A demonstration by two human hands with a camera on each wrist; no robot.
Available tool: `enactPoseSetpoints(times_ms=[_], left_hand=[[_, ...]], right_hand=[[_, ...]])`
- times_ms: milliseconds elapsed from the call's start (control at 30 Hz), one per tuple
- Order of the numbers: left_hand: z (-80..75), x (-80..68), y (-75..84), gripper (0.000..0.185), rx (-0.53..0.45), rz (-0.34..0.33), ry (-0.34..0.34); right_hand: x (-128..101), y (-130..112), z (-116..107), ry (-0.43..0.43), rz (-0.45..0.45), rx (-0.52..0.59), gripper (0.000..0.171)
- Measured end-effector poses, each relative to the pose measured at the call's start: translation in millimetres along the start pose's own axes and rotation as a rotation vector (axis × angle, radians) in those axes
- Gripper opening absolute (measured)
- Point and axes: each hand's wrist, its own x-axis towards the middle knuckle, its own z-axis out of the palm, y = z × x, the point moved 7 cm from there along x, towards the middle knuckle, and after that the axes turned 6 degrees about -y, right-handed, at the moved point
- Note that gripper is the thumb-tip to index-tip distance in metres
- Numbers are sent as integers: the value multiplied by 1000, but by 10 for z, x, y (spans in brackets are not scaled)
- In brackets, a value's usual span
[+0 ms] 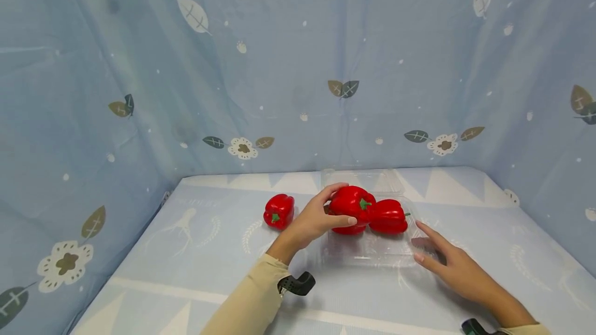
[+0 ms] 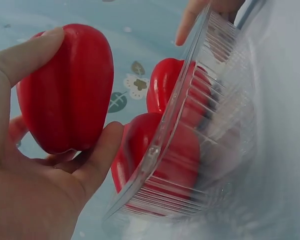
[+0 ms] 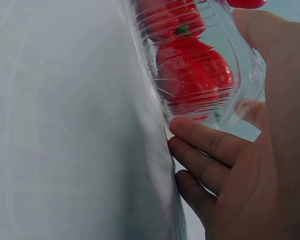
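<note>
Fingers (image 1: 336, 188) of left hand (image 1: 313, 220) around red pepper (image 1: 351, 201), over clear tray (image 1: 368, 253)

The tabletop (image 1: 186, 252) is covered by a pale blue printed cloth. A clear plastic tray (image 1: 372, 252) rests directly on it near the centre. One red pepper (image 1: 279, 211) lies on the cloth, left of the tray.

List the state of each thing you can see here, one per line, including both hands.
Clear plastic container: lid open, two peppers inside.
Held pepper: gripped by the left hand, above the container.
Pepper in container: lying on its side.
Loose pepper: resting on the table.
Right hand: fingers straight, touching the container's edge.
</note>
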Motion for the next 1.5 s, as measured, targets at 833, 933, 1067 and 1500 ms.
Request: enactPoseSetpoints(times_ms=[833, 933, 1067, 1500], left_hand=[[330, 88, -3, 67, 267, -8, -96], [372, 94, 17, 66, 334, 13, -94], [448, 77, 49, 67, 442, 18, -90], [631, 166, 179, 68, 683, 102, -94]], right_hand=[[-7, 47, 15, -7, 28, 2, 78], [-6, 31, 5, 2, 17, 0, 78], [-3, 28, 11, 1, 14, 3, 78], [-2, 3, -19, 11, -1, -16, 77]])
